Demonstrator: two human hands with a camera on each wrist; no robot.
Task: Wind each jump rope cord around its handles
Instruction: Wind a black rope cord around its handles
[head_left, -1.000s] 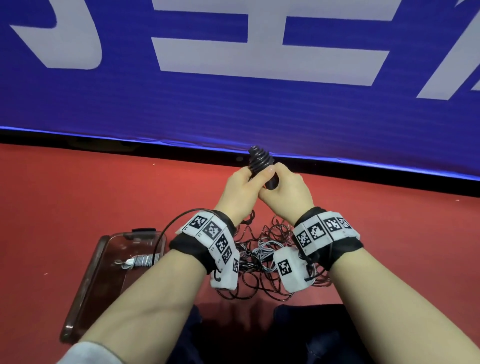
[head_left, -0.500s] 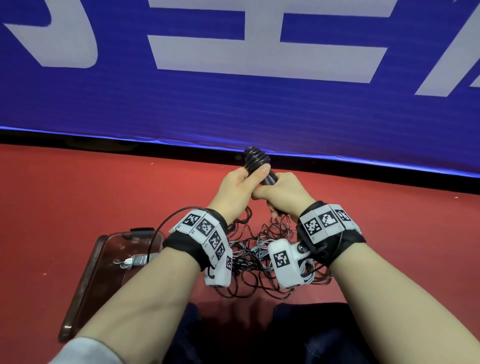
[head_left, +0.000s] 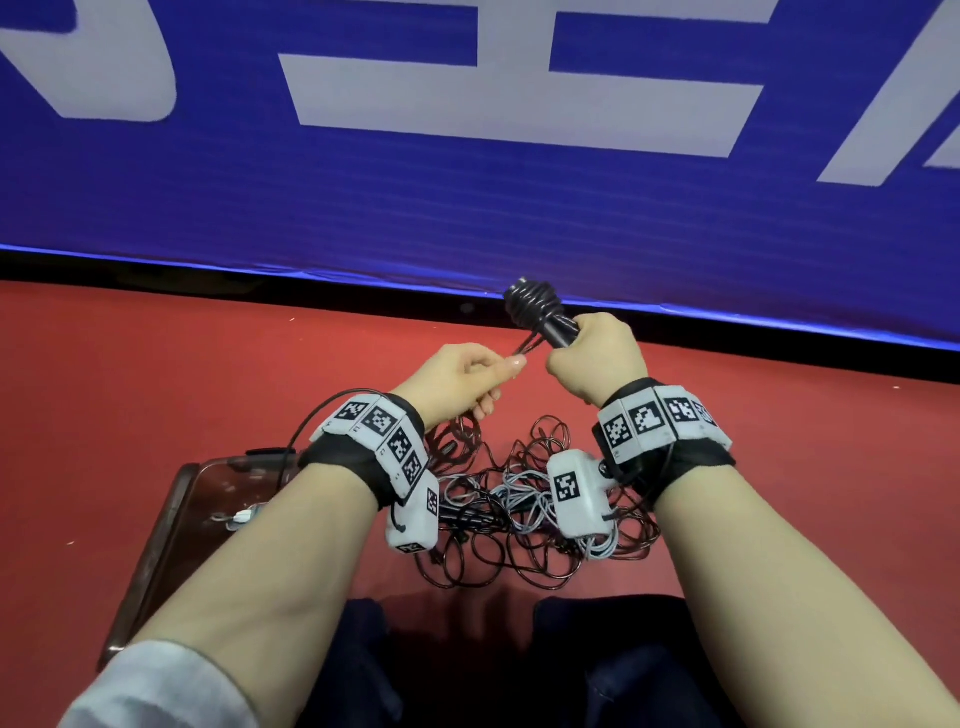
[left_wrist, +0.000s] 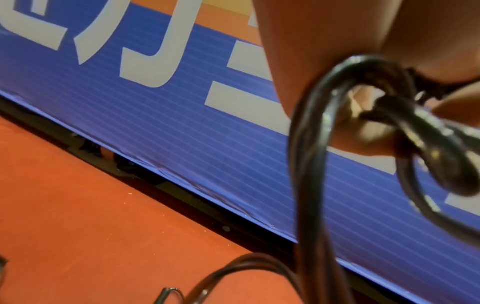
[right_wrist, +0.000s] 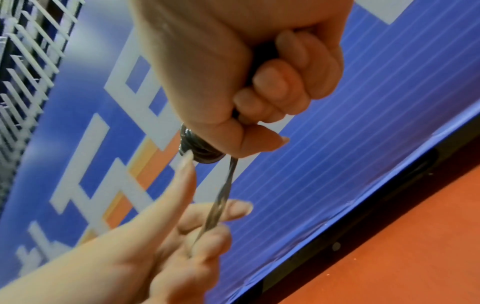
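Both hands grip: right hand (head_left: 597, 353) fists the handles (head_left: 558, 330) (coils atop). Left hand (head_left: 457, 376) pinches the cord (head_left: 527, 347).

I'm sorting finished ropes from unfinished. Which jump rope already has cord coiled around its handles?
The black rope gripped in the right hand, raised: coils wrap its handles' top. The others lie in a loose tangle on the floor.

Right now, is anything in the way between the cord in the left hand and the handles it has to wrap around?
Nothing visible. The black cord runs straight from the left hand to the handles gripped by the right hand.
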